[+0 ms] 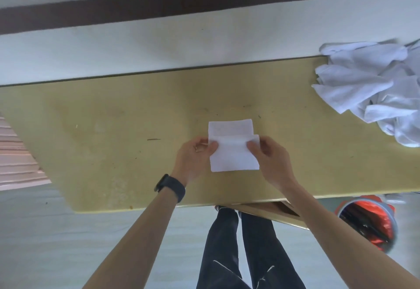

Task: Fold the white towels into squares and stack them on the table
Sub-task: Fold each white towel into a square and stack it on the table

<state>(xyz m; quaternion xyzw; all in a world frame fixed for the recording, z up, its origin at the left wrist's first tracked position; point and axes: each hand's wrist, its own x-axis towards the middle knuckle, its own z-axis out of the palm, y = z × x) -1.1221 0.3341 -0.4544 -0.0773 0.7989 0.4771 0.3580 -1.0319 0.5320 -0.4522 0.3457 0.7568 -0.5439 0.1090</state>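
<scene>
- Across the worktop [102,111]: folding step in hand, no finished stack in sight.
- At its right end: heap of unfolded towels [363,84], cut off by the frame, impossible to count.
- Near the front edge: white towel [231,156], folded small, layers offset.
- Pinching its sides: left grip [193,154] and right grip [270,154]; under-fingers hidden.
- Next, probably: squaring the layers, then laying flat.

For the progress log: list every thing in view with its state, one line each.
Towel: lying on the table, partly folded, far strip not yet covered.
Left hand: pinches the towel's left edge.
Right hand: pinches the towel's right edge.
Towel pile: crumpled, unfolded, at the table's far right.
Bin: on the floor, open, red bag inside.
</scene>
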